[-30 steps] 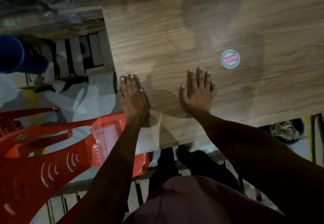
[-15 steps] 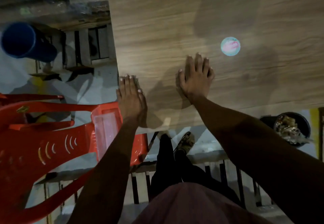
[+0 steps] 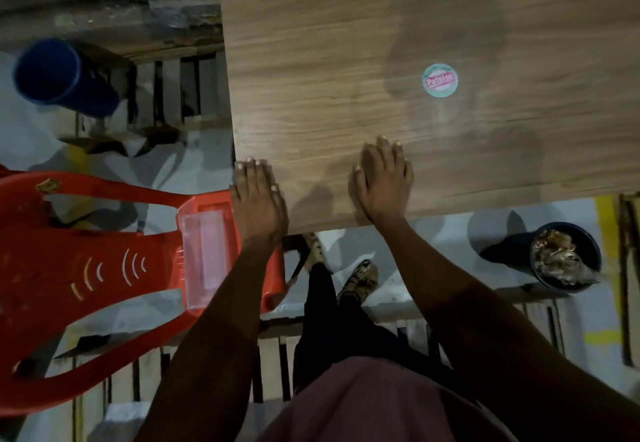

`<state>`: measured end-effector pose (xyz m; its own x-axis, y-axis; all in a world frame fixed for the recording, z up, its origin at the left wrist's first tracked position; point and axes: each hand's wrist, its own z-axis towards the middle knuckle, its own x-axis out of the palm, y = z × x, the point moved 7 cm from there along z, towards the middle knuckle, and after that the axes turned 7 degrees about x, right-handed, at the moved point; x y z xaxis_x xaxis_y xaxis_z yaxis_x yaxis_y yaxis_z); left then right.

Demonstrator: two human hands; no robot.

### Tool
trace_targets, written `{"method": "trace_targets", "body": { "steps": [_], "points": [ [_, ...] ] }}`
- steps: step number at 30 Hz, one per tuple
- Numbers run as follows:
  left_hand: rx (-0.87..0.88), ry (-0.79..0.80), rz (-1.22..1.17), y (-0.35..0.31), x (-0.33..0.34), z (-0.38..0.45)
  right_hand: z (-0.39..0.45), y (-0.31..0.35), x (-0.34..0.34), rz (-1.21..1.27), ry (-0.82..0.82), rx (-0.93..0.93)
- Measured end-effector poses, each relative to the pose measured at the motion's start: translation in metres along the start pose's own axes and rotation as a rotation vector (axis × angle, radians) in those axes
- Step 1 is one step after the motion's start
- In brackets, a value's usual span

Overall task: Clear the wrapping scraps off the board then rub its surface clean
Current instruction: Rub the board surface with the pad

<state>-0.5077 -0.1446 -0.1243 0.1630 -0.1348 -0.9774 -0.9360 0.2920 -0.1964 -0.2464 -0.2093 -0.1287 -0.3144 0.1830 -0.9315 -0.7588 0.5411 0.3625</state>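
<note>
A large wood-grain board fills the upper right of the head view. A round green and red sticker sits on it, up and to the right of my hands. My left hand lies flat with straight fingers at the board's near left corner, partly over the edge. My right hand rests palm down with straight fingers on the board near its front edge. Neither hand holds anything. No wrapping scraps show on the visible surface.
A red plastic chair stands at the left, close to the board's corner. A blue cylinder lies further back on the left. A dark pot with scraps in it stands on the floor at the right. My legs and sandalled feet are below the board.
Both flat hands have slid back along the board to its front edge, the left one reaching the corner. The view has shifted, so more floor shows below the board.
</note>
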Motion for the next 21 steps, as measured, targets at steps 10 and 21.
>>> {"method": "trace_targets", "body": {
  "steps": [10, 21],
  "points": [
    [0.051, 0.032, -0.054, -0.021, 0.019, -0.033, -0.002, -0.001, -0.001, 0.002, 0.060, 0.037],
    [0.086, 0.034, -0.100, -0.085, 0.026, -0.047, 0.000, -0.004, 0.004, -0.041, 0.107, 0.039]
  ]
}}
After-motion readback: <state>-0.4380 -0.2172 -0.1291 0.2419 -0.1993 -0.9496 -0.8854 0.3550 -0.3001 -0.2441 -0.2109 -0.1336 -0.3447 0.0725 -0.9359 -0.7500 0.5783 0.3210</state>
